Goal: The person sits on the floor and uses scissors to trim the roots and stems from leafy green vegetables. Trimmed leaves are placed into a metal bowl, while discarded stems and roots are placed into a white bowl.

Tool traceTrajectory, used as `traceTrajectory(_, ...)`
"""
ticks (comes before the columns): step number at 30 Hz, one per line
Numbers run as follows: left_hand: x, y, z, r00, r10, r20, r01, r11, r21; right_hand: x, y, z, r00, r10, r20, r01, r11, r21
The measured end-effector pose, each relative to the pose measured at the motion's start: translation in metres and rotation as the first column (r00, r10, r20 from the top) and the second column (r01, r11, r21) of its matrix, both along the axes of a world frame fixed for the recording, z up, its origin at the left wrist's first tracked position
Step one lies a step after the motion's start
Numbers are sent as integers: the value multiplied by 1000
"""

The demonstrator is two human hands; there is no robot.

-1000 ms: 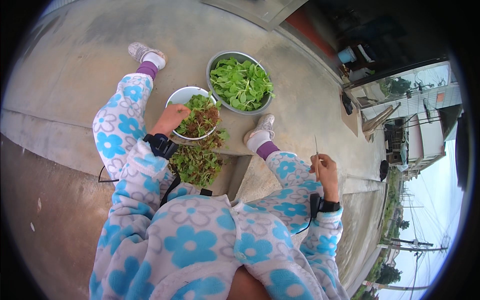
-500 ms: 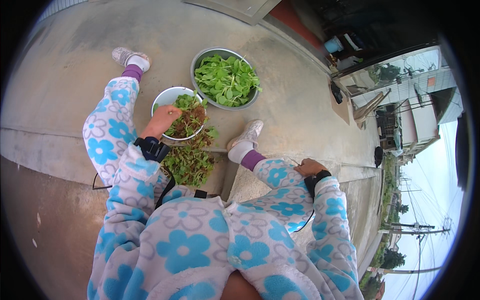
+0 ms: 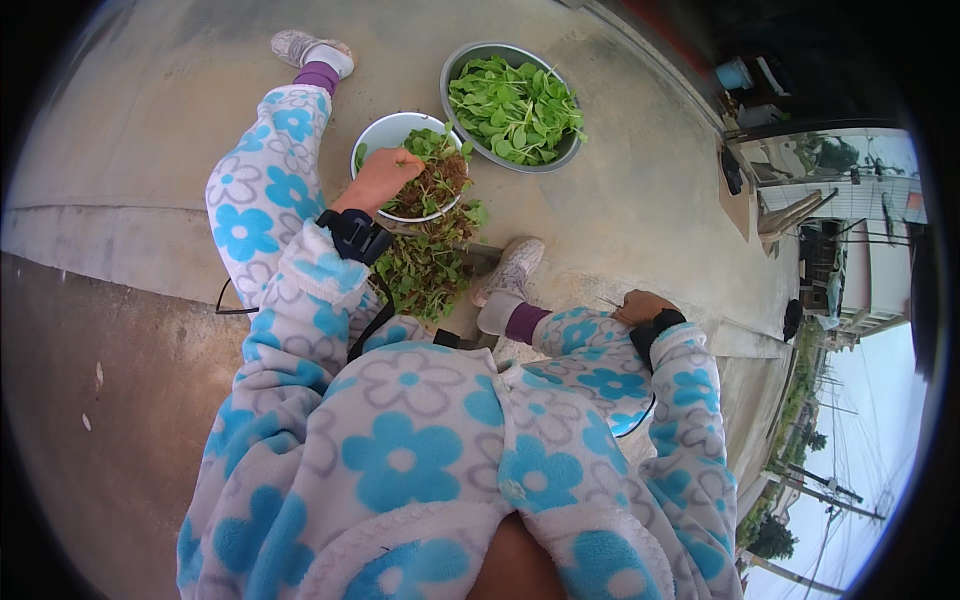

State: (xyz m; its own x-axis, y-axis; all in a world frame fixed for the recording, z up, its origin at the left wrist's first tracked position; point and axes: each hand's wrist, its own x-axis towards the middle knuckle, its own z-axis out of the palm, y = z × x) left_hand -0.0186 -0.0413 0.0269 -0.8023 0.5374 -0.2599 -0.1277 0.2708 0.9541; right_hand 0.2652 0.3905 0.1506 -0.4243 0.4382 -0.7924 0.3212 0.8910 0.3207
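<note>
My left hand (image 3: 385,178) reaches over a white basin (image 3: 388,130), its fingers closed and touching leafy greens with brown roots (image 3: 440,185). What lies between those fingertips is too small to make out. More uprooted greens (image 3: 425,275) are heaped on the near side of the basin. A larger grey metal basin (image 3: 448,80) beyond and to the right holds loose green leaves (image 3: 515,110). By my right knee, my right hand (image 3: 643,307) is closed around a thin, pointed thing (image 3: 607,302) whose tip sticks out to the left; its kind does not show.
My legs are spread on either side of the white basin, with shoes (image 3: 310,47) on the concrete floor (image 3: 640,190). A low step edge (image 3: 110,210) crosses at left. A dark doorway with a light blue bucket (image 3: 733,74) is at upper right. Black straps hang near my waist.
The whole view has shifted, so the basins, legs and hands sit farther right and higher. Both hands keep nearly the same pose: left at the white basin, right by the knee.
</note>
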Motion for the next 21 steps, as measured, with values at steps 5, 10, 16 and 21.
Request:
traceTrajectory(5,2,4,4,999,-36,-30,36,999,8,19,-2,-3,1000,1,-18,-1,1000,20)
traceTrajectory(10,4,6,9,997,-65,-32,66,996,59,10,-15,-12,988,151,44,-151,989,2)
traceTrajectory(16,1,2,3,1000,3,-19,-3,1000,22,-27,-7,-50,886,445,128,-425,891,-161)
traceTrajectory(21,4,-2,11,1000,19,-10,-19,1000,19,-80,-47,-61,978,112,-176,-120,992,-32)
